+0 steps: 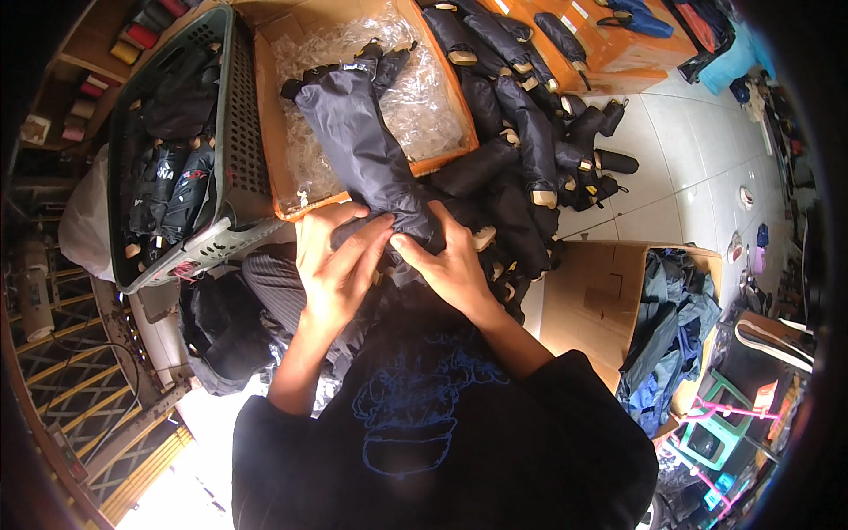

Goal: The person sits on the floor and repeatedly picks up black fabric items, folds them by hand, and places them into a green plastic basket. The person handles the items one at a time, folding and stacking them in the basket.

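Both my hands grip the near end of a dark folded umbrella (349, 124), loosely wrapped in thin, shiny cloth. It slants away from me, its far end over an orange-edged carton (466, 132) lined with crumpled clear plastic. Thumb and fingers of my left hand (329, 265) pinch the cloth at the near end. My right hand (450, 269) closes on the opposite side, its thumb pressed against the cloth beside the left fingertips. Beyond and to the right of the hands lies a heap of similar dark umbrellas (527, 132), several with pale ends.
A green-grey plastic basket (243, 132) of dark bundles stands at left, beside a shelf of thread spools (141, 35). At right are a cardboard box (587, 300) stuffed with dark blue cloth and a green stool (715, 424). More umbrellas rest on an orange carton (632, 57).
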A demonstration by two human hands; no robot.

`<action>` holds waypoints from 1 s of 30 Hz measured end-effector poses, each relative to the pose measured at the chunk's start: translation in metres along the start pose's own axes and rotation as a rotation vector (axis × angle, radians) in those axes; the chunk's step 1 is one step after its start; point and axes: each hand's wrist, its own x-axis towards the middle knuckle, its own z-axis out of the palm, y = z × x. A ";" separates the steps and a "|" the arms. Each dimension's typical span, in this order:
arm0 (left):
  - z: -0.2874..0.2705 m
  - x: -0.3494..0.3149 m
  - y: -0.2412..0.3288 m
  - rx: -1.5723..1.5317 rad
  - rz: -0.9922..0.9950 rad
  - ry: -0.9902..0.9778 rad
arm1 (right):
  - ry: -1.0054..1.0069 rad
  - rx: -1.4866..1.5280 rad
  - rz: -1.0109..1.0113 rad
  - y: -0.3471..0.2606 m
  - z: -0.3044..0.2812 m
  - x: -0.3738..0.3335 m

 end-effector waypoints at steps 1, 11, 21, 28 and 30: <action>-0.001 0.000 -0.002 0.017 0.019 -0.025 | 0.004 -0.013 0.026 0.000 -0.001 -0.001; 0.023 -0.009 0.000 0.006 0.057 0.082 | 0.059 -0.041 0.099 -0.002 0.001 -0.001; 0.005 -0.011 0.005 -0.192 -0.086 0.091 | -0.149 0.501 0.272 -0.003 -0.004 0.004; 0.003 -0.013 0.003 -0.218 -0.063 0.036 | -0.175 0.460 0.249 0.005 -0.006 0.006; 0.002 -0.010 -0.001 -0.187 -0.061 0.054 | -0.163 0.436 0.282 0.001 -0.005 0.006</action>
